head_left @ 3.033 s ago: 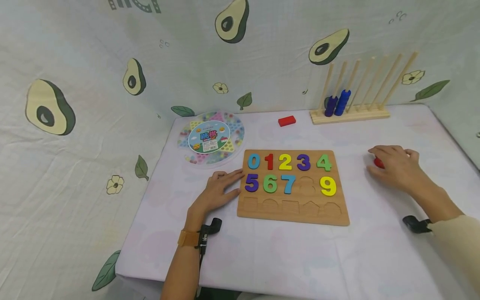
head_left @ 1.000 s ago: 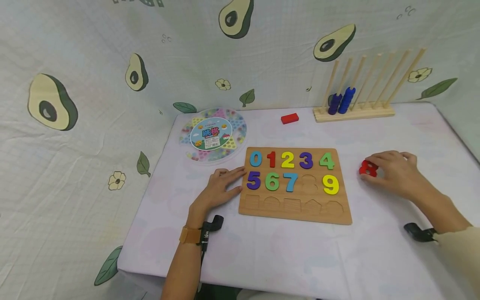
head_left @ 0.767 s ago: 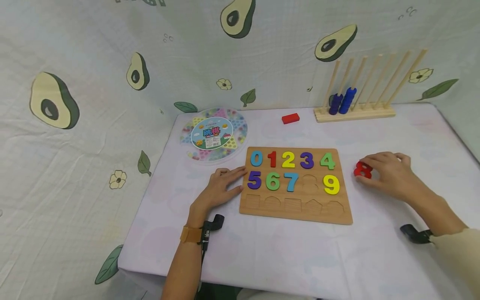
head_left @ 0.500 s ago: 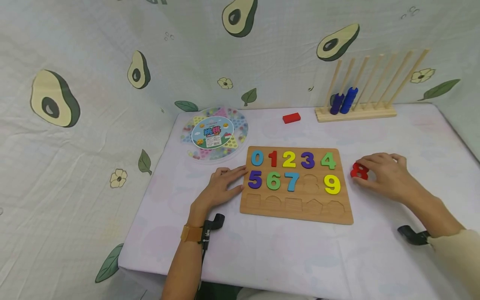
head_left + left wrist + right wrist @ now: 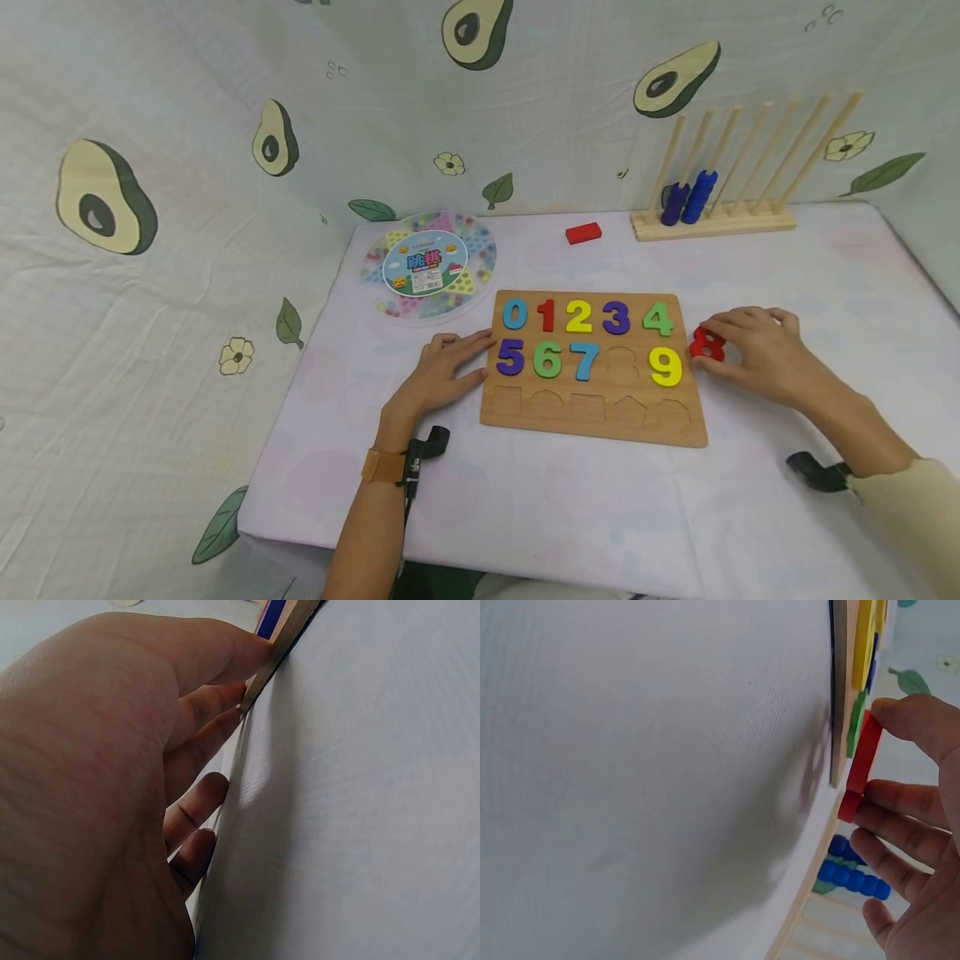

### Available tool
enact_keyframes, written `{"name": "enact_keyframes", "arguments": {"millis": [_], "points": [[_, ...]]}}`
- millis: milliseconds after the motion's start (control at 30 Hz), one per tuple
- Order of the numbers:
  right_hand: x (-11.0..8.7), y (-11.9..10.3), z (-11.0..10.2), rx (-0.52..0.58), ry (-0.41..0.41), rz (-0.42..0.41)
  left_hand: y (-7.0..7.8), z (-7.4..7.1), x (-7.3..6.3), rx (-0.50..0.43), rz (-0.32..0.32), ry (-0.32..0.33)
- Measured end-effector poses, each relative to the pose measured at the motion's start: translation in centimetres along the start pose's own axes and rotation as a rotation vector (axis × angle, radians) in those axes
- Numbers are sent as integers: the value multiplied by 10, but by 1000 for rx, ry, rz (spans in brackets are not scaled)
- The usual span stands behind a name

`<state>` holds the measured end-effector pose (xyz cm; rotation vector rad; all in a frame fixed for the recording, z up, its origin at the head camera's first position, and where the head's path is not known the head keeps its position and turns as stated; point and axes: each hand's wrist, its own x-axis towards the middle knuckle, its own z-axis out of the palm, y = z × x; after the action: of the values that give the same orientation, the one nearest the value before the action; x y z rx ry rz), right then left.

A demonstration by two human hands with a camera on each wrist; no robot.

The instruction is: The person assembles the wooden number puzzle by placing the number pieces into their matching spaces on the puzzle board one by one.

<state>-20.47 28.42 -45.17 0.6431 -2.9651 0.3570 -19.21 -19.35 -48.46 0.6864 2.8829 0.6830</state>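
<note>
My right hand pinches a red number 8 piece between thumb and fingers, at the right edge of the wooden number board. In the right wrist view the 8 piece is raised off the cloth, its shadow falling below it. The board holds the coloured numbers 0 to 7 and 9; an 8-shaped recess lies between the blue 7 and yellow 9. My left hand rests on the table with its fingertips touching the board's left edge.
A round Chinese checkers set lies behind the board at the left. A red block sits at the back. A wooden peg rack with dark blue and blue beads stands at the back right against the avocado-print cloth.
My right hand has uncovered the red 8 and carried it leftward from the table's right side to the board's right edge. My left hand stays in place at the board.
</note>
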Motion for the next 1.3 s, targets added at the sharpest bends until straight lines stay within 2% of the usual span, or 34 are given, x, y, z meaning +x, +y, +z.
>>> {"name": "enact_keyframes", "arguments": {"millis": [633, 933, 1300], "points": [[2, -15, 4, 25, 12, -43, 1, 0, -1, -3, -9, -4], [4, -22, 5, 37, 33, -91, 1, -1, 0, 3, -9, -5], [9, -33, 8, 56, 3, -118, -1, 0, 0, 2, -12, -7]]}}
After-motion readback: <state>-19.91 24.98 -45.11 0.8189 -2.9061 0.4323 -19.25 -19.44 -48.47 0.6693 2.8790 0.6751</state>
